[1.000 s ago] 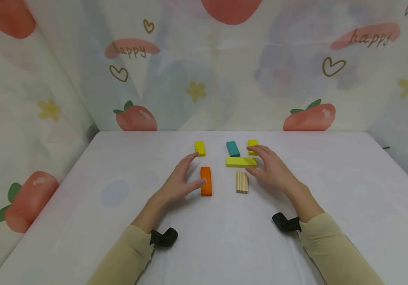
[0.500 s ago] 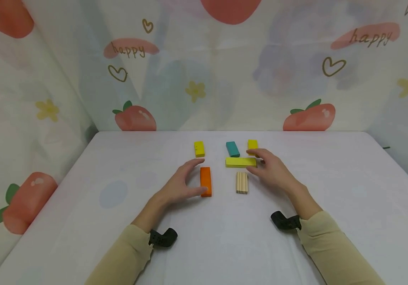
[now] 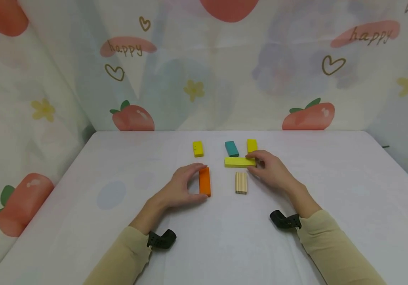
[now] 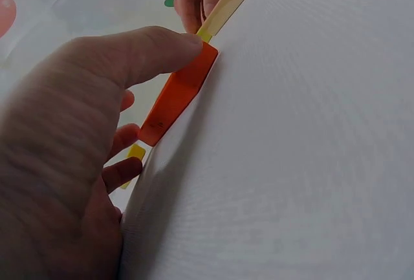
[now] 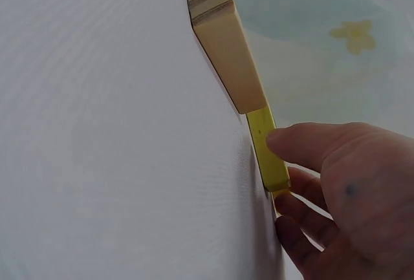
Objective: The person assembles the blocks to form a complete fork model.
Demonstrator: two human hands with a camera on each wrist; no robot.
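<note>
On the white table lies an orange wooden block (image 3: 204, 182), its long side pointing away from me. My left hand (image 3: 180, 188) spans it, thumb at the near end and fingertips at the far end. A long yellow-green block (image 3: 237, 162) lies crosswise to the right. My right hand (image 3: 273, 170) pinches its right end between thumb (image 5: 291, 141) and fingers. In front of that block sits a plain striped wood block (image 3: 241, 183). In the left wrist view, the orange block (image 4: 180, 96) partly hides the things behind it.
Behind these lie a yellow block (image 3: 198, 149) at left, a teal block (image 3: 231, 149) in the middle and another yellow block (image 3: 252, 145) near the right fingers. A patterned cloth (image 3: 204, 71) hangs along the table's back edge.
The left hand has come nearer and its thumb and fingers have closed on the orange block's ends. Right thumb and fingers have drawn together on the yellow-green block. The blocks have not visibly moved.
</note>
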